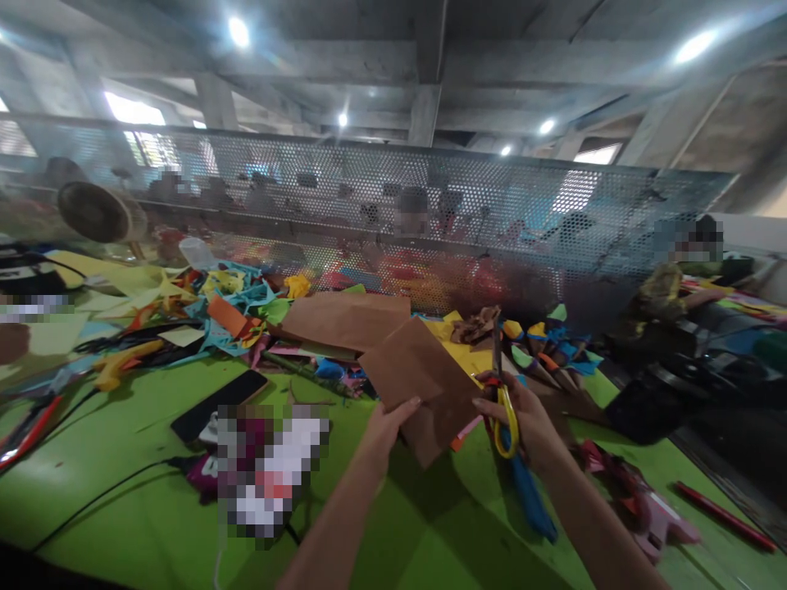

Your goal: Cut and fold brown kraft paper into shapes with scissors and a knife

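A folded sheet of brown paper (424, 377) is held up over the green table. My left hand (390, 430) pinches its lower left edge, thumb on top. My right hand (522, 414) is closed around a pair of scissors (505, 422) with yellow-and-red handles, the blades pointing up and away. Its fingers also reach the paper's right corner. Below the scissors lies a long blue item (529, 496), its kind unclear. Behind the paper sit a larger brown paper piece (350, 319) and yellow paper (458, 348).
Colored paper scraps (237, 299) pile up at the back left. A black phone (220, 406), a yellow glue gun (126, 365) and cables lie left. On the right are a pink glue gun (661, 516) and a red pen (725, 516). A perforated metal screen (369, 213) stands behind; another person (667, 291) sits right.
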Available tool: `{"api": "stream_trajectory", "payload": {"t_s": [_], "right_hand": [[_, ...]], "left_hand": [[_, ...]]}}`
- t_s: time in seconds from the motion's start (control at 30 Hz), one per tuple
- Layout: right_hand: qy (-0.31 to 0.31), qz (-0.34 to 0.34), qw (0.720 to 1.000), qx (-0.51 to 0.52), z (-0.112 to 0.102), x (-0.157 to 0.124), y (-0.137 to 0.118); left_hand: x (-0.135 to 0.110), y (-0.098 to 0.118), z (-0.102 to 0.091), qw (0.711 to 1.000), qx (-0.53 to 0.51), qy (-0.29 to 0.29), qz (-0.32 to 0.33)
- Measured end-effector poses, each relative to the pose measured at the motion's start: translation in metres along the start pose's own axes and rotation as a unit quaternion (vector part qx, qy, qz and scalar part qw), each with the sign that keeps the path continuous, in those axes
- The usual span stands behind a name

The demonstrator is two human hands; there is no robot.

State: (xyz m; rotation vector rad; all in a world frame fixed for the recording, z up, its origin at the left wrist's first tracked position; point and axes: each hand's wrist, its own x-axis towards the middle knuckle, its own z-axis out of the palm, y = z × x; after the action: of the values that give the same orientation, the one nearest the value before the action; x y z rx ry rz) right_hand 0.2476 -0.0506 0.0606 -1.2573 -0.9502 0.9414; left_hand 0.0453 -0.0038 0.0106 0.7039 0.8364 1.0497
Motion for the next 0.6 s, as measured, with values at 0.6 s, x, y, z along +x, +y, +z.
{"api": "stream_trajectory", "payload": {"t_s": [0.6], "right_hand": [[0.064, -0.025, 0.995, 0.074, -0.015, 0.004, 0.012]], "left_hand": [[-0.004, -0.007, 0.005, 0.997, 0.040, -0.063, 0.011]]}}
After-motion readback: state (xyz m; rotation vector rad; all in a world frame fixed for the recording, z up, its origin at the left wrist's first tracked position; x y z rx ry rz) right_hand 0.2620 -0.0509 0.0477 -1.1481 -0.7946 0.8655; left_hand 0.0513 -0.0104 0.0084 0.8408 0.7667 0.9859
